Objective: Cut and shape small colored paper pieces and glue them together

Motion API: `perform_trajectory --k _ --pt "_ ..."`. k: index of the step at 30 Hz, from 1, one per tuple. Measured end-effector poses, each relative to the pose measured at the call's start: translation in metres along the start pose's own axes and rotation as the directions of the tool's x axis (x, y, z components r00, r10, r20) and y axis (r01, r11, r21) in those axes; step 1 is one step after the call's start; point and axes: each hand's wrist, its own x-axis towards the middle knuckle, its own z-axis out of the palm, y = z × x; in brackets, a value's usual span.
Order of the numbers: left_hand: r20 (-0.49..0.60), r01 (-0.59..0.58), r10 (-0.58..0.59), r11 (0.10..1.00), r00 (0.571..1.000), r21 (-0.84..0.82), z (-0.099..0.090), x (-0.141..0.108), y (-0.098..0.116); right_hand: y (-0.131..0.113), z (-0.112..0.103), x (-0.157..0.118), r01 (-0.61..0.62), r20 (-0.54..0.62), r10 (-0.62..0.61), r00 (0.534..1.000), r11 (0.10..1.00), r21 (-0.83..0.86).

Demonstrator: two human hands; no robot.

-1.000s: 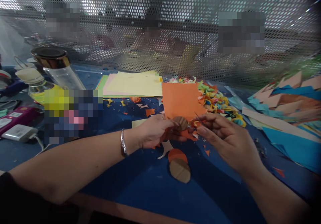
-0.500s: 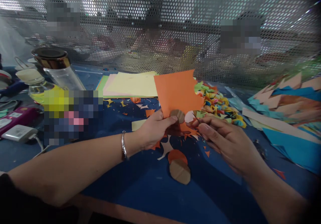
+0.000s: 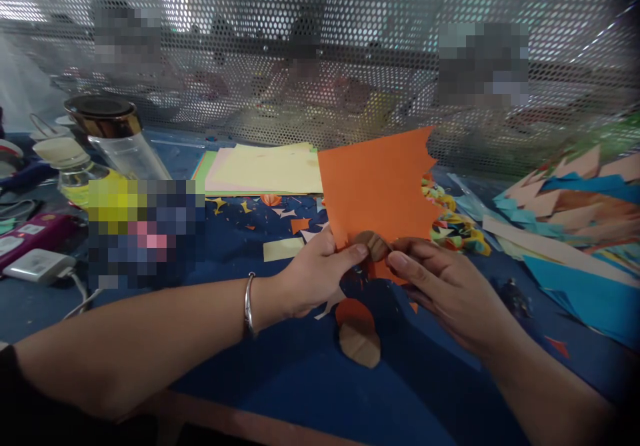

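The left hand (image 3: 317, 269), partly hidden, pinches a round brown cardboard disc (image 3: 377, 247) against a jagged-edged orange paper sheet (image 3: 375, 189) above the blue table (image 3: 295, 373), and the right hand (image 3: 447, 286) pinches a mostly hidden, unidentifiable object.

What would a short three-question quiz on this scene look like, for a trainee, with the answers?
1. What colour is the top of the paper stack? a) blue b) pale yellow c) black
2. True or false: on the table, a cardboard piece partly covers an orange disc.
3. Fill in: the left hand grips a jagged-edged paper sheet coloured ____.
Key: 1 b; 2 true; 3 orange.
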Motion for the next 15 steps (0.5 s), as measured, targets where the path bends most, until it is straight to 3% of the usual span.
perform_trajectory --k 4,12,15 --pt "0.033 -0.124 0.123 0.991 0.992 0.048 0.0021 -0.0036 -0.0049 -0.0010 0.0013 0.0003 0.022 -0.019 -0.022 1.000 1.000 -0.014" --pt "-0.056 -0.080 0.079 0.997 0.995 -0.015 0.0041 -0.0077 -0.0052 0.0016 0.0009 -0.0006 0.070 -0.024 -0.071 0.997 0.997 -0.040" --pt "-0.066 -0.009 0.007 0.999 0.998 -0.039 0.0039 -0.0074 -0.0023 -0.0007 0.0014 -0.0014 0.113 -0.047 -0.117 0.992 0.990 -0.086"
